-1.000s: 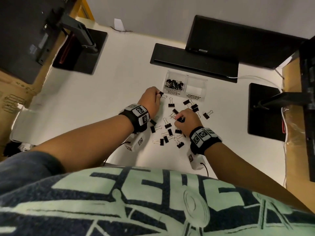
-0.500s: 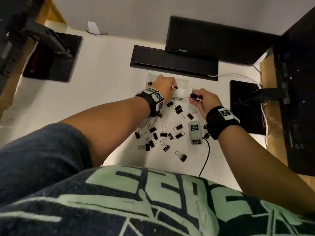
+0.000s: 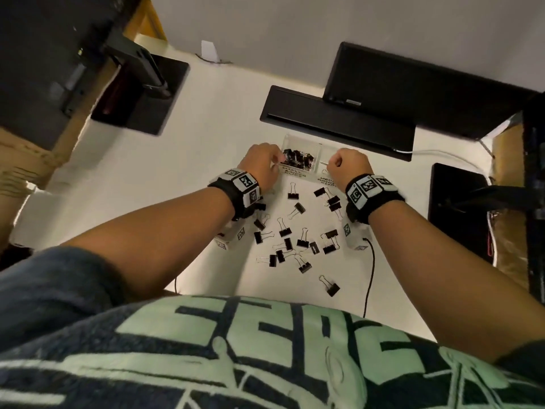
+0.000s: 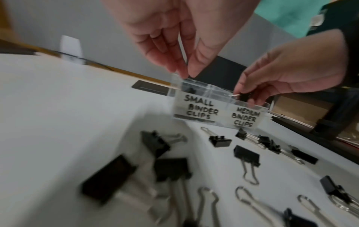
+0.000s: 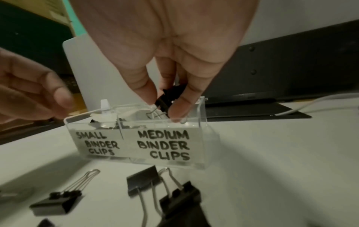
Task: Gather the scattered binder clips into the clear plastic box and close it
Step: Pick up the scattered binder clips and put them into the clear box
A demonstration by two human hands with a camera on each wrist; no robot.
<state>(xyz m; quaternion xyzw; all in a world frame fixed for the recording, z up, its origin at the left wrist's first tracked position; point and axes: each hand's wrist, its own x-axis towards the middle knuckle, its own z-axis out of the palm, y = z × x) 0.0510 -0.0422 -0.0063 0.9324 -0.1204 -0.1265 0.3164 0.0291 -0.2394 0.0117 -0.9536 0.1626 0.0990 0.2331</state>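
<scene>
Pinched between thumb and fingertips, a black binder clip (image 5: 170,98) hangs from the right hand (image 5: 165,50) just above the right compartment of the clear plastic box (image 5: 202,133), the one labelled MEDIUM BINDER CLIPS; its wire handles point down into the opening. In the head view this hand (image 3: 349,166) sits at the box's right end, fingers curled under.

At the box's left end, the left hand (image 4: 174,35) brings thumb and fingertips together right over the rim of the compartment labelled SMALL BINDER CLIPS. Its grip looks closed in a pinch, but I cannot tell whether anything is held there. In the head view this hand (image 3: 261,166) touches or nearly touches the box's left edge.

Standing on the white bench (image 3: 177,172) in the upper middle of the head frame, the box (image 3: 317,152) has its left compartment holding a dark heap of small clips (image 3: 296,157).

Below the box, between the two forearms, many loose binder clips (image 3: 295,240) lie scattered on the bench, one (image 3: 331,287) apart from the rest, nearest the person's shirt (image 3: 265,355). A black cable (image 3: 370,276) runs down the right side of the scatter.
</scene>
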